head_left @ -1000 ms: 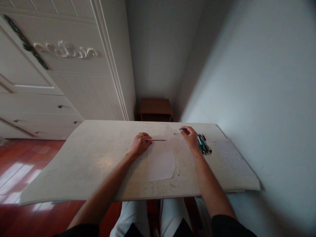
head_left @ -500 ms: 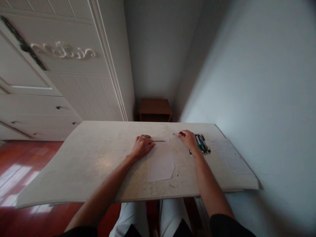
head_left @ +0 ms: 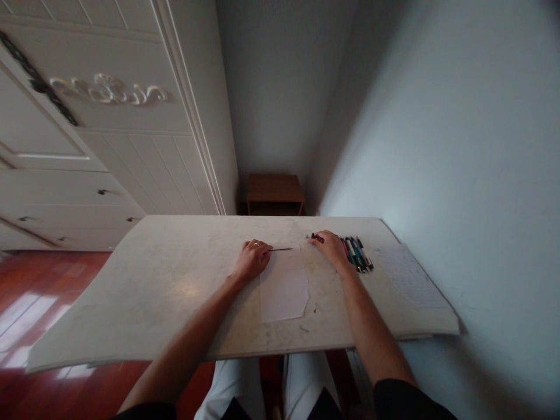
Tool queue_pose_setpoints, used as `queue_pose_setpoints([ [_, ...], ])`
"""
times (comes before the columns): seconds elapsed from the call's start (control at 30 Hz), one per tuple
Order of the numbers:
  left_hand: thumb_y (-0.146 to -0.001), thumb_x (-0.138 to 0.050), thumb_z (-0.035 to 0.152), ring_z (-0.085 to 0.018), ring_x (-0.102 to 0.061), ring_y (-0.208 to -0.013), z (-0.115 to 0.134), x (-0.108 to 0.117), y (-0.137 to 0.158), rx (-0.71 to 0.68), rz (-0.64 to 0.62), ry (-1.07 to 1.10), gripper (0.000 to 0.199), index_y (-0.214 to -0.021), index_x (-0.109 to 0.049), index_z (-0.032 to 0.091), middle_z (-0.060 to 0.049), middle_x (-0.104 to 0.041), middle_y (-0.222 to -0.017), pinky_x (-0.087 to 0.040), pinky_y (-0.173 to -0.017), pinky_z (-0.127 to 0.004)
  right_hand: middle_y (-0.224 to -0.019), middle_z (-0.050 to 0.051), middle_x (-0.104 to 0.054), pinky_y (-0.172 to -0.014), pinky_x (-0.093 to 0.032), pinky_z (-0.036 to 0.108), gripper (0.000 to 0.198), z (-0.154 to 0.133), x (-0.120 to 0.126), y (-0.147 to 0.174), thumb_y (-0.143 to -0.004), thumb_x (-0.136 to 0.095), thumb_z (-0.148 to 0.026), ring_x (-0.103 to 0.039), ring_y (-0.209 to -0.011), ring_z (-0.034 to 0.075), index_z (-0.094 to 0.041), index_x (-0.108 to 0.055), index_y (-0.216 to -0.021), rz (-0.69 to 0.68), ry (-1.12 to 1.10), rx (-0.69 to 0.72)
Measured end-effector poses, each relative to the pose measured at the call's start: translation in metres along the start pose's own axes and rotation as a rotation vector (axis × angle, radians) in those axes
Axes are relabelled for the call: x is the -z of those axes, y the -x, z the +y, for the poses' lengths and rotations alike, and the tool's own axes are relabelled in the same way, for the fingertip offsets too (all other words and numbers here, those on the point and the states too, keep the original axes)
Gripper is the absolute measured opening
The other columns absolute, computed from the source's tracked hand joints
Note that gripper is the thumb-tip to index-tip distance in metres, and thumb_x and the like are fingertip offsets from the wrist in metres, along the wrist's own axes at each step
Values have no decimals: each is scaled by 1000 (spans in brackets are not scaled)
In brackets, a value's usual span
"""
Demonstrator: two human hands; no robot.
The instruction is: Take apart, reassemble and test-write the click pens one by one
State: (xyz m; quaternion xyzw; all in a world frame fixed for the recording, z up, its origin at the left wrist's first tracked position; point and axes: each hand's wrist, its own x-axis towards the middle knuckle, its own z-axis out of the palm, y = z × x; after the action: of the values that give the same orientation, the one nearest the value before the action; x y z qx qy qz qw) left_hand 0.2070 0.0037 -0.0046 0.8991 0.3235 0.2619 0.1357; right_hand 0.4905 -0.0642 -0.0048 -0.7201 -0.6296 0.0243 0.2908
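My left hand (head_left: 252,260) rests at the upper left corner of a pale sheet of paper (head_left: 284,291). Its fingers are closed on one end of a thin dark rod (head_left: 282,249), which sticks out to the right above the sheet; whether it is a pen refill I cannot tell. Beyond the sheet's upper right corner, my right hand (head_left: 329,248) is closed in a pinch, with a small dark piece (head_left: 314,235) at its fingertips. That piece is too small to name. Just right of this hand lies a row of several pens (head_left: 359,254).
The white tabletop (head_left: 175,256) carries a written sheet (head_left: 413,277) at its right end and small scraps (head_left: 305,329) near the front edge. A wall (head_left: 490,175) borders the right side. Behind stand a white cabinet (head_left: 144,169) and a low brown stand (head_left: 275,186).
My right hand has shifted slightly left, uncovering more of the pens, a pink one among them. My left hand has moved a little, and its fingers look more drawn together around the rod.
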Motion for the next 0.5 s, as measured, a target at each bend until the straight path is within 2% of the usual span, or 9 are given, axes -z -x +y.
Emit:
queue_pose_setpoints([
  [0.27,-87,-53,19,-23,-62,-94,-3,-3,0,-9,11,-11,23,-100,-71,21,-7,-73,-96,-46,-85,-40,-67,3,-61,-61,-34,26,30,4,0,0,-83,-65,-35,-51,-64,16,-20,-55,-59,-9,78,-3],
  [0.5,-89,-53,19,-23,-61,-93,-5,-7,0,-21,7,-18,21,-99,-70,20,-6,-72,-96,-45,-84,-38,-65,3,-63,-60,-33,25,30,5,-2,-4,-82,-65,-32,-52,-62,15,-19,-56,-57,-21,97,1],
])
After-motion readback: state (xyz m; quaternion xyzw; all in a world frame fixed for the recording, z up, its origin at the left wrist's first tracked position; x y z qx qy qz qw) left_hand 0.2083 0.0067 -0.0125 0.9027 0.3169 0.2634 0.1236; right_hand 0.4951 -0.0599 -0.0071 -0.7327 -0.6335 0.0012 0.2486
